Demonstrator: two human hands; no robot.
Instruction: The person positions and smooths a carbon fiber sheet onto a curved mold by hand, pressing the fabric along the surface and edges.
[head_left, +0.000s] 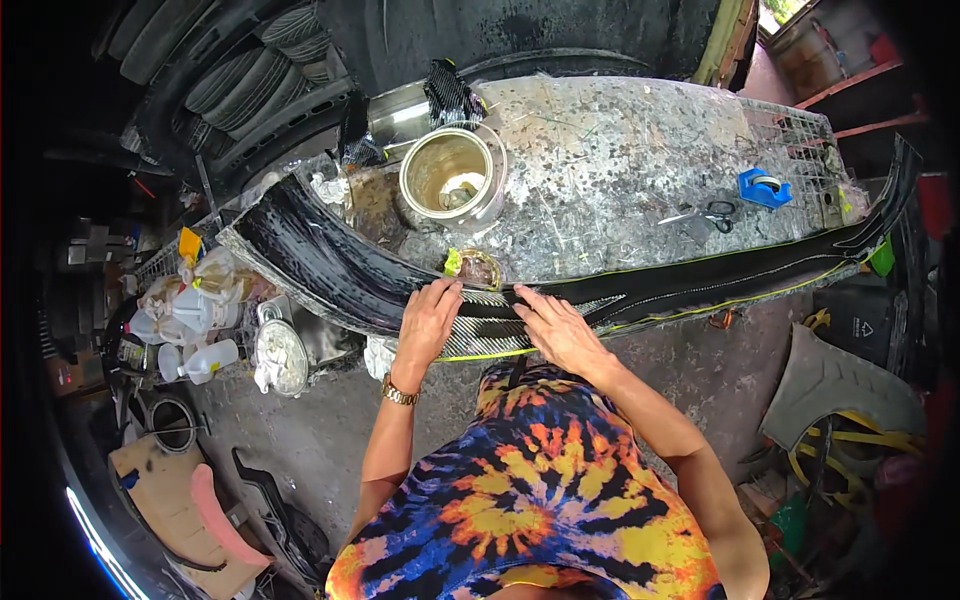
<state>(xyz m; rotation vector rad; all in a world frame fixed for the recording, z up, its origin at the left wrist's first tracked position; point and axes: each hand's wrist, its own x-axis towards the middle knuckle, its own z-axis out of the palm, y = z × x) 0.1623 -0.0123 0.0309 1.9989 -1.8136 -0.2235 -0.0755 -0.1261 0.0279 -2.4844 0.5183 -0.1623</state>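
A long curved black mould lies along the near edge of the bench, its left end bending away from me. Black woven fabric with a yellow edge line lines its middle and right part. My left hand rests on the mould at the fabric's left end, fingers stretched toward the far rim. A short way to the right, my right hand lies on the same fabric with its fingers extended. Between the hands, the weave shows shiny. What lies under the fingertips is hidden.
Beyond the mould stand a round metal can and a small dish. Scissors and a blue tape dispenser lie at the right. Plastic jugs and a lidded bucket crowd the left. A grey panel leans at lower right.
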